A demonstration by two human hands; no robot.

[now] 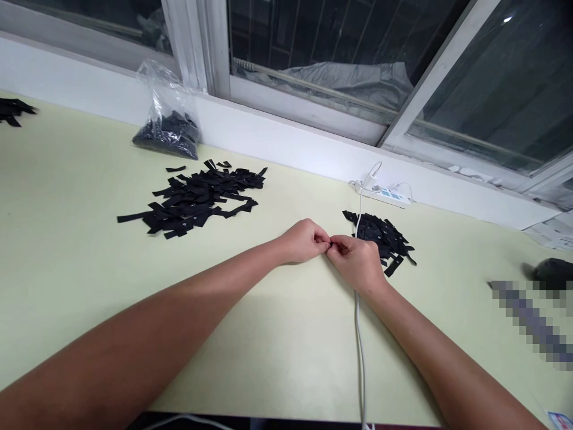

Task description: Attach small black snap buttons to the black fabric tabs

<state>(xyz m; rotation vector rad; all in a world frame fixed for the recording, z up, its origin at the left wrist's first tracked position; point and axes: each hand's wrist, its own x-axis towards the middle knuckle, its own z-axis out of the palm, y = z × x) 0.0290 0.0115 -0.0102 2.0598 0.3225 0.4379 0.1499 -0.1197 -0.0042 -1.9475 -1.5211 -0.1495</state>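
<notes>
Pale table (67, 251), hands (330, 246) pinched on strip (330, 243)

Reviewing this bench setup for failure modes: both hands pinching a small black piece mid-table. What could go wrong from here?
1. The white cable runs under the right hand; a wrist move could snag it and tug the power strip.
2. The small pile lies right beside that hand, so it may get scattered.
3. The black piece pinched with the left hand is tiny and could slip.
</notes>
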